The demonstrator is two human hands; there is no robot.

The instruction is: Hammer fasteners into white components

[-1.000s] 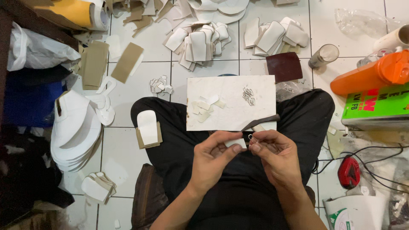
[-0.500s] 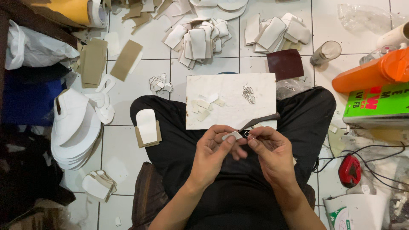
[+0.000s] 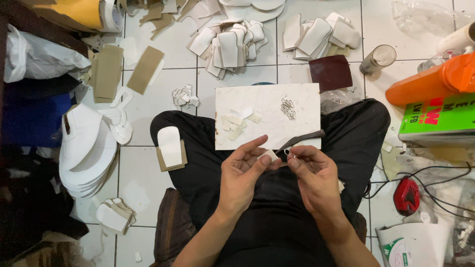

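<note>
I sit cross-legged on a tiled floor with a white board [image 3: 277, 123] across my lap. My left hand [image 3: 242, 173] pinches a small pale leather tab [image 3: 270, 155] at the board's near edge. My right hand [image 3: 311, 173] holds a small metal ring [image 3: 290, 155] against that tab, the fingertips of both hands almost touching. A dark strap [image 3: 304, 139] lies just above my right hand on the board. Several small pale cut pieces [image 3: 237, 122] and a little heap of metal rings [image 3: 288, 108] rest on the board.
Piles of white cut shoe parts [image 3: 232, 42] lie ahead, a stack of white uppers [image 3: 86, 148] at left. A white insole piece [image 3: 170, 146] rests on my left knee. An orange bottle [image 3: 430, 81], green box [image 3: 438, 116], glass [image 3: 378, 58] and red device [image 3: 406, 195] crowd the right.
Both hands have drawn slightly closer together and shifted a little along the board's near edge; the tab and ring now meet between my fingertips.
</note>
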